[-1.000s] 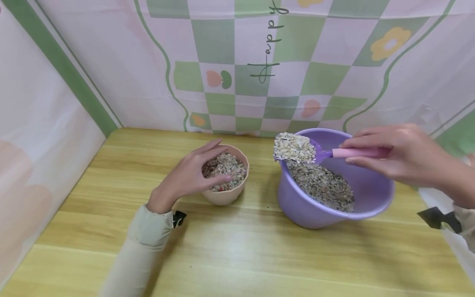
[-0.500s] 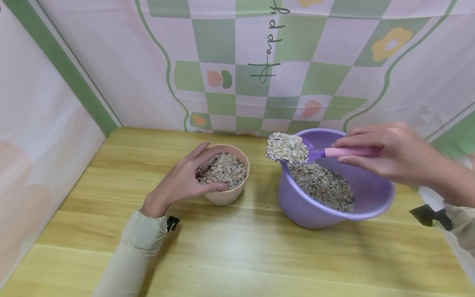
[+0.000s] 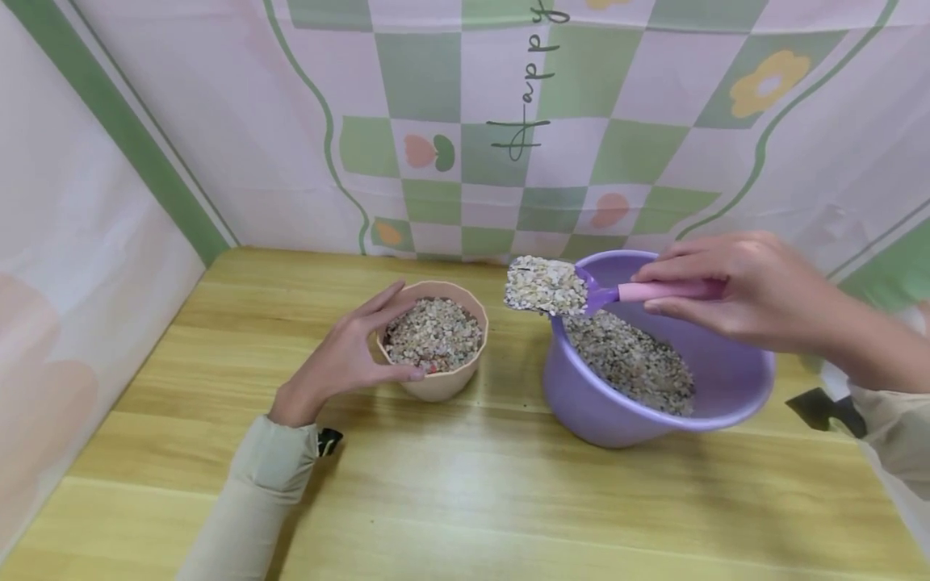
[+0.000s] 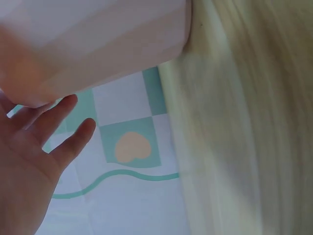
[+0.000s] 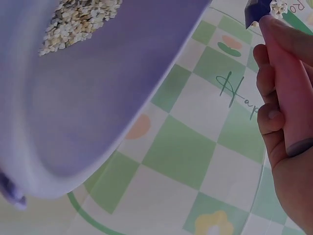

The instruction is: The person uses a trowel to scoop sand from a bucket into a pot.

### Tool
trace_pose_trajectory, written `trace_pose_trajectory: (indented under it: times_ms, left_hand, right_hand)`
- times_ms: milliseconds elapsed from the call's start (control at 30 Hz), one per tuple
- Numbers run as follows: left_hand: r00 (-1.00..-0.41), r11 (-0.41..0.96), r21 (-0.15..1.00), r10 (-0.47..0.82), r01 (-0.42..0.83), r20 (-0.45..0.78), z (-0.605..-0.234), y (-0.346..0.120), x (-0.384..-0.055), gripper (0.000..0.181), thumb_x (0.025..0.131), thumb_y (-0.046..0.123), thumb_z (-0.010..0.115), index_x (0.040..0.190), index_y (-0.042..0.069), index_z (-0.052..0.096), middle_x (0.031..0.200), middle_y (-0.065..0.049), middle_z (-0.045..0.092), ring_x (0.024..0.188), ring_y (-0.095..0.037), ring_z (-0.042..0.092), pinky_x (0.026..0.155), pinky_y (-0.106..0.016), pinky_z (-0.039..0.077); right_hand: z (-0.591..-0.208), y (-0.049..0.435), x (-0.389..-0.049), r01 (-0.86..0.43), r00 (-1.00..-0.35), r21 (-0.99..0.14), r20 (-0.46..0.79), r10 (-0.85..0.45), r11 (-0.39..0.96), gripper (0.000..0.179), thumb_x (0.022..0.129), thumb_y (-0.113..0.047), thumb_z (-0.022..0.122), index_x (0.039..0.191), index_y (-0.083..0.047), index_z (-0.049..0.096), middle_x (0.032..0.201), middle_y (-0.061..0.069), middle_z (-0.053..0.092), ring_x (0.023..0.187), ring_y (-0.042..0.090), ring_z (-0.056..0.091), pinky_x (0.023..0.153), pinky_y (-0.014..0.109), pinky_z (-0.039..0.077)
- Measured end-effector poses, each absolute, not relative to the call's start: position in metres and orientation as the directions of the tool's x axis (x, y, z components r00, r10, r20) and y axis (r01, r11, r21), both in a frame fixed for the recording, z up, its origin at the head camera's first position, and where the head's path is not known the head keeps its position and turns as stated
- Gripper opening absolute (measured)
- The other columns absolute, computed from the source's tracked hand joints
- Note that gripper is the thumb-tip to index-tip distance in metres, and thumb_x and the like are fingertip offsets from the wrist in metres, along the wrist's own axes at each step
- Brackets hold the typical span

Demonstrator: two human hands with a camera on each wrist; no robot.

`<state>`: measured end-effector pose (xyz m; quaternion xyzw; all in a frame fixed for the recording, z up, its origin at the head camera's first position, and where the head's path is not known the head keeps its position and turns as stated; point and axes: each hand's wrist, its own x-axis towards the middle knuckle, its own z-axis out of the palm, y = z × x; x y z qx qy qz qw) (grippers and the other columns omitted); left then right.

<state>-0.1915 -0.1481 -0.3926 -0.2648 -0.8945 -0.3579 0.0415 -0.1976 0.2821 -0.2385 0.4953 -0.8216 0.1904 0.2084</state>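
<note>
My left hand (image 3: 337,355) cups the left side of a beige pot (image 3: 436,387) filled nearly to the rim with coarse pale grit (image 3: 436,331). Its thumb lies along the front and its fingers along the back; in the left wrist view two fingertips (image 4: 88,126) stick out past the wall of the pot. Between thumb and fingers, my right hand (image 3: 741,286) grips the pink handle (image 3: 668,290) of a small purple scoop (image 3: 599,292). Heaped with pale grit, the scoop is level above the left rim of a purple tub (image 3: 603,415). More grit (image 3: 632,363) lies in the tub.
Both containers stand on a wood-grain table (image 3: 465,508). Behind it hangs a green-and-white checked cloth (image 3: 501,161), close to the table's back edge. Some wood surface separates the pot from the tub.
My left hand has drawn back from over the grit to the pot's left side. The right hand has carried the loaded scoop slowly left, toward the pot.
</note>
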Motion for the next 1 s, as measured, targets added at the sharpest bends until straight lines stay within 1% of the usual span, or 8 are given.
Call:
trace_pose_trajectory:
  times_ms: [133, 300, 467, 533, 733, 800, 900, 1000]
  left_hand:
    - [-0.841, 0.577, 0.620, 0.451, 0.531, 0.300, -0.395, -0.150, -0.193, 0.095, 0.070, 0.061, 0.083, 0.144, 0.010, 0.053, 0.163, 0.004, 0.023, 0.145, -0.033, 0.030, 0.114, -0.058, 0.029]
    - [-0.840, 0.566, 0.631, 0.450, 0.531, 0.303, -0.395, -0.151, -0.193, 0.094, 0.070, 0.062, 0.083, 0.143, 0.011, 0.054, 0.163, 0.005, 0.024, 0.145, -0.033, 0.031, 0.114, -0.058, 0.030]
    - [-0.849, 0.572, 0.638, 0.442, 0.516, 0.291, -0.395, -0.151, -0.193, 0.095, 0.070, 0.064, 0.082, 0.144, 0.012, 0.054, 0.163, 0.009, 0.024, 0.146, -0.031, 0.030, 0.115, -0.057, 0.029]
    - [-0.849, 0.574, 0.636, 0.441, 0.515, 0.290, -0.395, -0.151, -0.192, 0.095, 0.070, 0.064, 0.082, 0.144, 0.012, 0.054, 0.163, 0.009, 0.024, 0.145, -0.032, 0.030, 0.115, -0.058, 0.029]
    - [-0.850, 0.577, 0.635, 0.440, 0.514, 0.289, -0.397, -0.151, -0.193, 0.094, 0.070, 0.063, 0.082, 0.143, 0.012, 0.054, 0.162, 0.008, 0.024, 0.145, -0.032, 0.031, 0.115, -0.058, 0.029]
    - [-0.851, 0.578, 0.634, 0.439, 0.513, 0.288, -0.397, -0.151, -0.193, 0.093, 0.070, 0.062, 0.082, 0.143, 0.012, 0.054, 0.163, 0.008, 0.024, 0.145, -0.032, 0.031, 0.115, -0.058, 0.029]
    - [-0.853, 0.581, 0.635, 0.437, 0.509, 0.284, -0.397, -0.151, -0.193, 0.093, 0.070, 0.062, 0.082, 0.143, 0.012, 0.054, 0.163, 0.008, 0.023, 0.145, -0.033, 0.030, 0.114, -0.058, 0.029]
    - [-0.854, 0.580, 0.637, 0.438, 0.508, 0.281, -0.397, -0.151, -0.193, 0.093, 0.070, 0.062, 0.082, 0.144, 0.012, 0.054, 0.163, 0.009, 0.023, 0.145, -0.033, 0.030, 0.114, -0.059, 0.028]
  right_hand:
    - [-0.238, 0.278, -0.200, -0.900, -0.411, -0.107, 0.533, -0.740, 0.423, 0.053, 0.091, -0.058, 0.063, 0.095, -0.008, 0.080, 0.092, 0.005, 0.077, 0.090, 0.017, 0.072, 0.084, 0.009, 0.049]
    - [-0.236, 0.273, -0.202, -0.908, -0.398, -0.113, 0.530, -0.749, 0.403, 0.053, 0.091, -0.058, 0.062, 0.096, -0.008, 0.080, 0.095, 0.008, 0.076, 0.108, 0.003, 0.063, 0.085, 0.009, 0.048]
    - [-0.235, 0.267, -0.203, -0.913, -0.391, -0.117, 0.524, -0.756, 0.391, 0.050, 0.091, -0.055, 0.064, 0.097, -0.008, 0.080, 0.094, 0.009, 0.076, 0.087, 0.024, 0.073, 0.080, 0.011, 0.052]
    - [-0.235, 0.264, -0.203, -0.918, -0.383, -0.120, 0.524, -0.761, 0.379, 0.049, 0.092, -0.053, 0.065, 0.098, -0.007, 0.080, 0.093, 0.009, 0.076, 0.076, 0.026, 0.073, 0.072, 0.012, 0.054]
    - [-0.234, 0.251, -0.205, -0.927, -0.366, -0.124, 0.512, -0.777, 0.355, 0.047, 0.094, -0.051, 0.063, 0.099, -0.007, 0.079, 0.088, 0.003, 0.076, 0.061, 0.006, 0.063, 0.055, 0.014, 0.050]
    - [-0.234, 0.247, -0.205, -0.928, -0.362, -0.118, 0.506, -0.783, 0.353, 0.042, 0.093, -0.048, 0.067, 0.099, -0.008, 0.079, 0.088, 0.002, 0.076, 0.061, 0.005, 0.063, 0.056, 0.016, 0.051]
    - [-0.234, 0.241, -0.206, -0.928, -0.366, -0.129, 0.480, -0.798, 0.349, 0.025, 0.084, -0.030, 0.079, 0.101, -0.011, 0.079, 0.092, 0.000, 0.076, 0.067, 0.006, 0.067, 0.062, 0.017, 0.054]
    - [-0.234, 0.234, -0.207, -0.931, -0.365, -0.168, 0.446, -0.817, 0.325, 0.026, 0.078, -0.015, 0.082, 0.103, -0.013, 0.079, 0.095, -0.003, 0.076, 0.074, 0.004, 0.069, 0.068, 0.017, 0.055]
